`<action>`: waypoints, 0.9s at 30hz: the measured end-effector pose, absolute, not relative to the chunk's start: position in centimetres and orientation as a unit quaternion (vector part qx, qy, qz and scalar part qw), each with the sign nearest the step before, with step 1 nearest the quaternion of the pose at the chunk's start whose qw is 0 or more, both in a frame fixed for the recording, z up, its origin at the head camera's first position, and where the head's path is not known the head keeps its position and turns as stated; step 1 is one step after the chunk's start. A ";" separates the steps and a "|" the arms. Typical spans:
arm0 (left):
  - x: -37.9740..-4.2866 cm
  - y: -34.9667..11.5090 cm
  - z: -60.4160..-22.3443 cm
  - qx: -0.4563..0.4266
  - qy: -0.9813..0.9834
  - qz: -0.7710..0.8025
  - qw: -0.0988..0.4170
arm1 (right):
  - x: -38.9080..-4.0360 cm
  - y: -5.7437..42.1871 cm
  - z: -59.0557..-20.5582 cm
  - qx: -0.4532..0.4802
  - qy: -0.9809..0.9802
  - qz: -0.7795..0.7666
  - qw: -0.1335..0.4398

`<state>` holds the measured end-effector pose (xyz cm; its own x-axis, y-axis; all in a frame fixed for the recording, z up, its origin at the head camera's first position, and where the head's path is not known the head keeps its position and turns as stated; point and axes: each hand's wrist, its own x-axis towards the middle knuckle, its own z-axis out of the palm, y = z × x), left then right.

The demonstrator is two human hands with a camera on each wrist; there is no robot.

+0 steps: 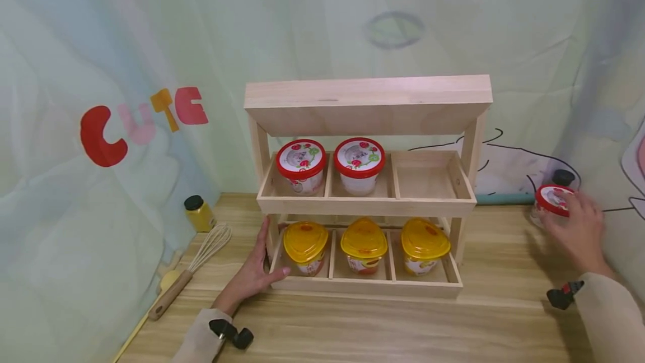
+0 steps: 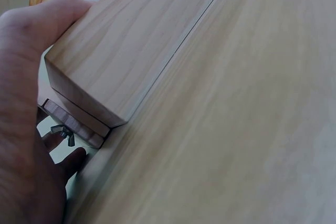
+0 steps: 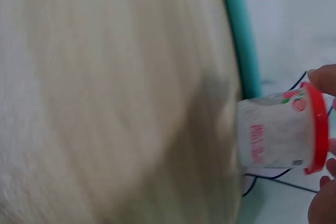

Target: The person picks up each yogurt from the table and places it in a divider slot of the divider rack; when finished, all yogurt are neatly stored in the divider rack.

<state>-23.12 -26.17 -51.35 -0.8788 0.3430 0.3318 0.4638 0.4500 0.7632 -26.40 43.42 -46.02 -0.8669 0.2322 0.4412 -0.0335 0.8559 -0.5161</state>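
A two-tier wooden rack (image 1: 368,206) stands at the middle of the table. My left hand (image 1: 252,274) grips its lower left corner, thumb over the front edge and fingers along the side. In the left wrist view, the fingertips are near a wing nut (image 2: 64,134) on the rack's side. At the far right, my right hand (image 1: 579,231) holds a white cup with a red lid (image 3: 278,129) by the lid. Two matching red-lidded cups (image 1: 359,165) sit in the upper tier's left and middle compartments. Three yellow-lidded cups (image 1: 364,242) fill the lower tier's compartments.
A yellow jar with a black lid (image 1: 199,213) and a whisk (image 1: 194,270) lie to the rack's left. Behind the held cup shows a black cap (image 1: 562,177). A teal strip (image 1: 504,199) runs along the table's back edge, before a printed cloth (image 1: 322,27).
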 end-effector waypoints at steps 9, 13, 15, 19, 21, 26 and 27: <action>-23.2 -26.1 -51.4 -0.244 -0.847 -0.467 0.069 | -27.3 44.7 -47.9 -0.011 -0.919 0.260 0.296; -23.1 -26.1 -51.4 -0.243 -0.848 -0.467 0.067 | -27.7 45.4 -48.4 0.002 -0.915 0.258 0.309; -23.1 -26.1 -51.4 -0.242 -0.848 -0.468 0.064 | -27.8 45.6 -48.5 0.006 -0.912 0.262 0.315; -23.1 -26.1 -51.5 -0.238 -0.851 -0.464 0.062 | -27.9 45.6 -48.4 0.005 -0.907 0.274 0.320; -23.1 -26.1 -51.4 -0.239 -0.850 -0.465 0.062 | -27.9 45.5 -48.4 -0.002 -0.904 0.280 0.322; -23.1 -26.1 -51.4 -0.242 -0.847 -0.470 0.062 | -27.9 45.1 -48.4 -0.031 -0.900 0.289 0.324; -23.1 -26.1 -51.5 -0.242 -0.846 -0.471 0.061 | -27.9 45.0 -48.4 -0.039 -0.901 0.289 0.322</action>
<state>-23.08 -26.13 -51.45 -0.8752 0.3528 0.3311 0.4674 0.4396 0.7670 -27.91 44.96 -48.37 -0.7895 0.2570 0.5573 -0.1156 0.8295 -0.5464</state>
